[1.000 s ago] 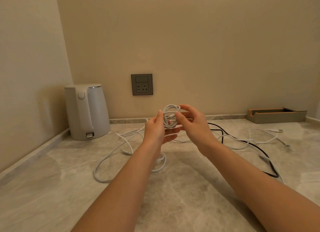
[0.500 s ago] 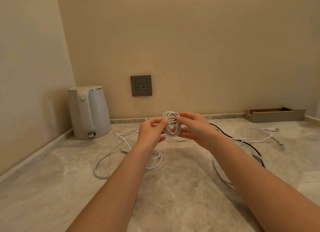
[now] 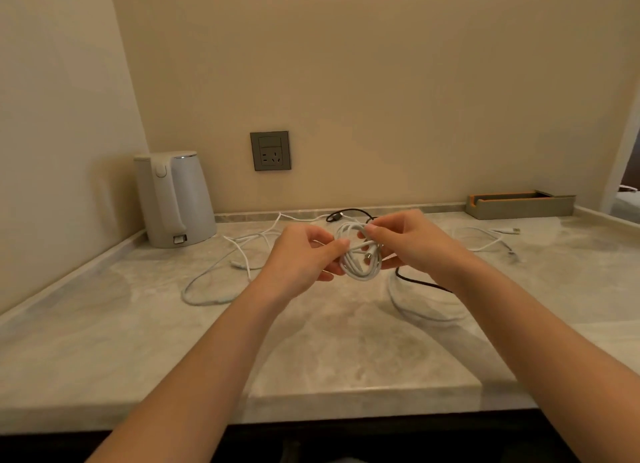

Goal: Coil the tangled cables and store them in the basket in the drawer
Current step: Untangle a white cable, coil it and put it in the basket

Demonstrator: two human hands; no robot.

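Observation:
A small white cable coil [image 3: 360, 267] hangs above the middle of the marble counter [image 3: 329, 351], held between both hands. My left hand [image 3: 301, 258] pinches its left side with thumb and fingers. My right hand [image 3: 408, 242] pinches the top right of the coil. Loose white cables [image 3: 214, 282] trail over the counter to the left and right [image 3: 485, 241]. A black cable [image 3: 420, 282] runs under my right wrist, its plug [image 3: 337, 216] near the wall. No drawer or basket is in view.
A white electric kettle [image 3: 175, 199] stands in the back left corner. A grey wall socket [image 3: 270, 150] sits above the counter. A grey and orange tray [image 3: 519, 204] lies at the back right. The counter's front edge [image 3: 311, 417] runs below my forearms.
Both hands have come lower and closer to me with the coil. The view has tilted down, bringing the counter's front edge into sight. The white cable's slack on the left has shortened.

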